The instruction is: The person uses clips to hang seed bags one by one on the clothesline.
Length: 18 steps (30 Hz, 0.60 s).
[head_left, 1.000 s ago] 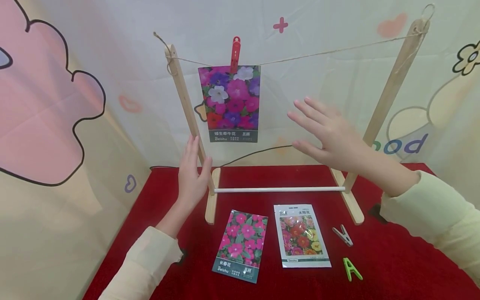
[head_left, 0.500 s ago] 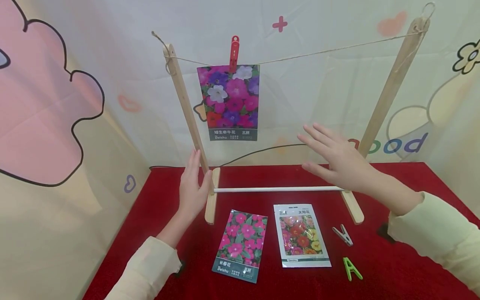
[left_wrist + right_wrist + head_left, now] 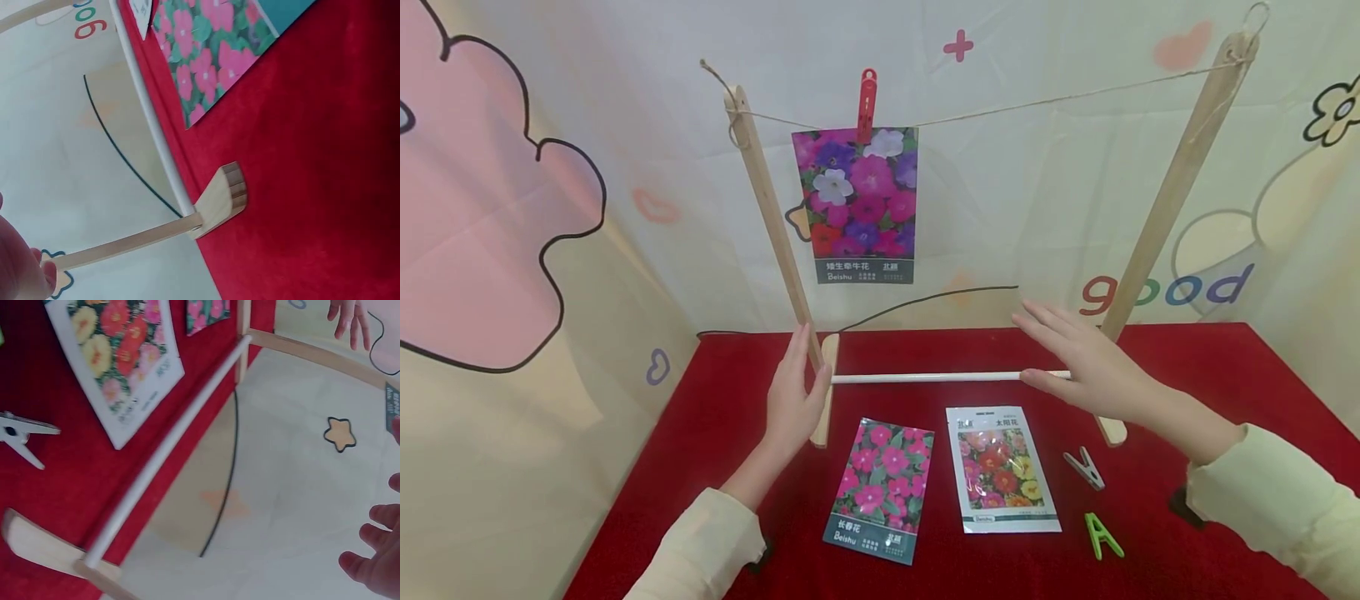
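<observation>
My left hand hovers by the foot of the left wooden post, fingers extended and holding nothing. My right hand, also with extended fingers and nothing in it, overlaps the right end of the white rod in the head view. Between the posts runs a twine. A red clothespin hangs a flower seed packet from it, near the left post. On the table lie a pink-flower seed packet and a white-bordered seed packet.
To the right of the packets lie a pale grey clothespin and a green clothespin. The right wooden post slants up at the back right. Behind the rack hangs a printed cloth; a red cloth covers the table.
Both hands have come down along the rack, the right one also slightly to the right. The hanging packet and the things on the table stay where they were.
</observation>
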Each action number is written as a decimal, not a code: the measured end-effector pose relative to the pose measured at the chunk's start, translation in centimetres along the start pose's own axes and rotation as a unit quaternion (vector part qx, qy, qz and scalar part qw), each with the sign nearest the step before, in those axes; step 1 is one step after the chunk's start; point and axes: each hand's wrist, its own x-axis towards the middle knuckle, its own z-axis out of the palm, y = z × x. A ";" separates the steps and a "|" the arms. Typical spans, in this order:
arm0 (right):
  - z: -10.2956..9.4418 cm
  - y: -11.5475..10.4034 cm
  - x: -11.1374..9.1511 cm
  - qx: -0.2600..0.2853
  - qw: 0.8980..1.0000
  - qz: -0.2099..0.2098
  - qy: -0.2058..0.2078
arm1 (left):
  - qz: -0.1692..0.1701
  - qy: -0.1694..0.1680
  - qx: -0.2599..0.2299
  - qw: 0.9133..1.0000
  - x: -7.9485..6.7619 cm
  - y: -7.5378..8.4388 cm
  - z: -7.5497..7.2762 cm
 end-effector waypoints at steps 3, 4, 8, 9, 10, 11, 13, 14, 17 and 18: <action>0.7 0.6 -0.6 0.010 1.000 0.007 -0.016 | -0.001 -0.003 -0.002 1.000 -0.3 -0.3 0.3; 0.9 0.8 -0.9 0.015 1.000 0.010 -0.025 | -0.005 -0.004 -0.004 1.000 -0.5 -0.5 0.5; 1.8 1.7 -1.8 0.044 0.996 0.030 -0.066 | -0.028 -0.022 -0.015 0.999 -1.0 -1.0 1.1; 2.0 2.0 -2.1 0.053 0.995 0.036 -0.077 | -0.034 -0.027 -0.019 0.999 -1.1 -1.1 1.2; 2.2 2.2 -2.3 0.060 0.993 0.045 -0.088 | -0.038 -0.033 -0.024 0.998 -1.2 -1.3 1.4; 2.5 2.4 -2.5 0.067 0.992 0.051 -0.096 | -0.041 -0.039 -0.026 0.998 -1.4 -1.4 1.5; 2.9 2.9 -2.9 0.076 0.989 0.063 -0.110 | -0.042 -0.047 -0.027 0.998 -1.7 -1.6 1.8; 3.1 3.1 -3.1 0.080 0.988 0.069 -0.117 | -0.041 -0.051 -0.026 0.998 -1.8 -1.7 1.9; 3.7 3.5 -3.6 0.087 0.984 0.087 -0.131 | -0.041 -0.060 -0.020 0.997 -2.2 -2.1 2.3; 3.9 3.7 -3.8 0.087 0.983 0.091 -0.133 | -0.043 -0.063 -0.019 0.997 -2.3 -2.2 2.4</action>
